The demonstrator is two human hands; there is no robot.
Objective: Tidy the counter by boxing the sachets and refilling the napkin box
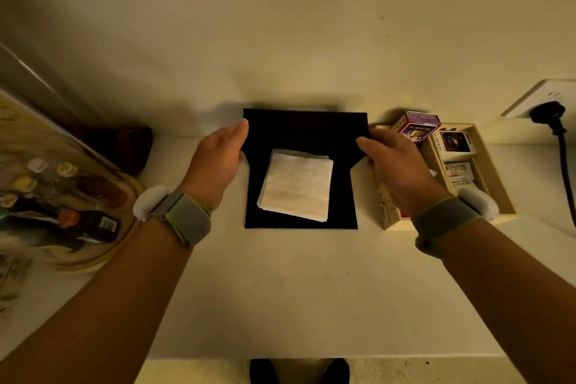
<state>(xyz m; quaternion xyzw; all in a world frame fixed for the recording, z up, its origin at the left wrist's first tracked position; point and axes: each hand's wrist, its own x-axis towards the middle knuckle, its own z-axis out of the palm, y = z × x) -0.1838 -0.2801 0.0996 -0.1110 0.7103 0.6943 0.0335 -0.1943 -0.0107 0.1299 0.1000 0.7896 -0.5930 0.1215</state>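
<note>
A black napkin box (300,134) sits at the middle of the pale counter (299,290), close to its back edge by the wall, and a stack of white paper napkins (297,185) lies inside it, turned slightly askew. The box's upper black part stands wider than the lower part; whether this is a lid or the box's rear wall cannot be told. The left hand (218,159) grips that upper part at its left side, thumb on top at the corner and fingers wrapped under. The right hand (396,162) grips the right side the same way, thumb lying along the black edge. Both wrists wear grey-green straps. Just right of the box, partly behind the right hand, a shallow wooden box (495,184) with compartments holds printed sachets (459,176) and small cartons. At the counter's left end a round wooden tray (103,254) carries condiment bottles. A black plug (547,112) sits in a wall socket at the far right.
</note>
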